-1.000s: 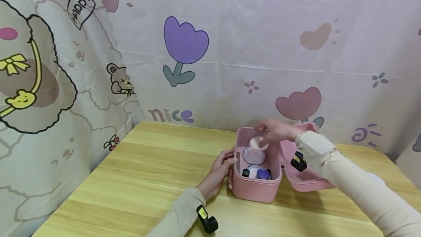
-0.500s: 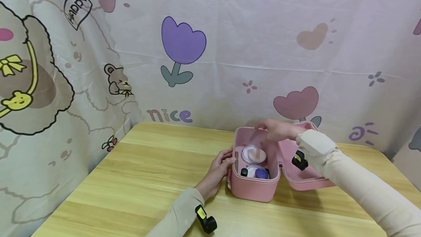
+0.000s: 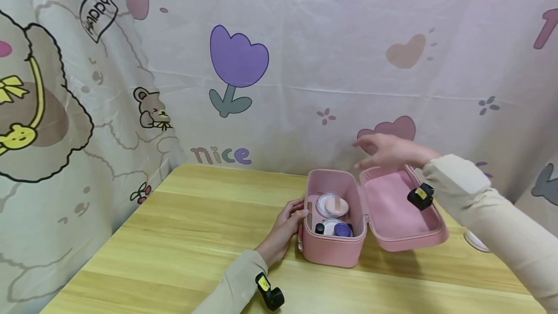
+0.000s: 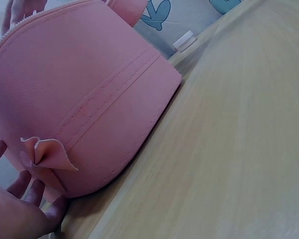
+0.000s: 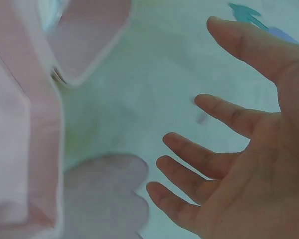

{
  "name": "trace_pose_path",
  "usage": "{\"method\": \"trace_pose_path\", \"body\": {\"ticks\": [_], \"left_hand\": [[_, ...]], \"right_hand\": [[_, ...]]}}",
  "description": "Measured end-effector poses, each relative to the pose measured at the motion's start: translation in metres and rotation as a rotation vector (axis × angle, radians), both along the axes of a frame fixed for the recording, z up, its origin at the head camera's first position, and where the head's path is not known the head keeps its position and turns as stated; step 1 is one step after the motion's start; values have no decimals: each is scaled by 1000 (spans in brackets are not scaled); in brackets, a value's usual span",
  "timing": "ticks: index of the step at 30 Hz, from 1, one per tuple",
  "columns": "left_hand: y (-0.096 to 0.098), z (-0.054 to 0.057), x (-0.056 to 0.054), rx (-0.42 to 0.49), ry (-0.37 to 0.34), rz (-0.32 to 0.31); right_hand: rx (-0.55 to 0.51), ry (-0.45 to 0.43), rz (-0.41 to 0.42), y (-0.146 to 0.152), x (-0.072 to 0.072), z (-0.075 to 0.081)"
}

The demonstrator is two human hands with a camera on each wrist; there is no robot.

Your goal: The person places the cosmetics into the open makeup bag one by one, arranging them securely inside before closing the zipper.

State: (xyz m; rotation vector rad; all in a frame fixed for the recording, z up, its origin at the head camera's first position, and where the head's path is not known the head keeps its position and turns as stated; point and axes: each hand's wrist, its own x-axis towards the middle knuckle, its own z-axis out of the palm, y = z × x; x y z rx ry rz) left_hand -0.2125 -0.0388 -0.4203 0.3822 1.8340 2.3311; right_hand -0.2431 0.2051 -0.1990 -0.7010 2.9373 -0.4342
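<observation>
A pink zip-up cosmetic case (image 3: pixel 333 251) stands on the table with its lid (image 3: pixel 398 202) folded out to the right. Against the case's left side rests my left hand (image 3: pixel 281 234); in the left wrist view its slightly bent fingers touch the wall beside a pink bow-shaped tab (image 4: pixel 52 154). Inside the case lies a pale powder puff (image 3: pixel 336 206) with a ribbon band, on a round clear-and-white container (image 3: pixel 321 202). A blue-lidded jar (image 3: pixel 342 229) and a small black-capped item (image 3: pixel 319 228) sit at the near end. Above the lid hovers my right hand (image 3: pixel 392 150), fingers spread, holding nothing.
A round white item (image 3: pixel 477 240) lies on the wooden table (image 3: pixel 209 207) right of the lid, partly hidden by my right sleeve. A patterned curtain (image 3: pixel 283 52) hangs directly behind the table and along its left side.
The puff has come down onto the round container, and my right hand has let go of it. That hand has risen out of the case to the right. My left hand stays put.
</observation>
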Motion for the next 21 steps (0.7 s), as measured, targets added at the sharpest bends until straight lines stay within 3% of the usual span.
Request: {"method": "trace_pose_path", "body": {"ticks": [5,10,13,17,21], "left_hand": [[-1,-1,0,-2,-2,5],[-1,0,0,-6,1,1],[-1,1,0,-4,3,-5],[0,1,0,0,7,-9],[0,1,1,-1,5,-10]], "right_hand": [[-26,59,-29,18,11,15],[63,263,-16,41,26,17],[113,360,-60,57,35,14],[75,377,-127,77,46,8],[-27,324,-216,98,60,1]]}}
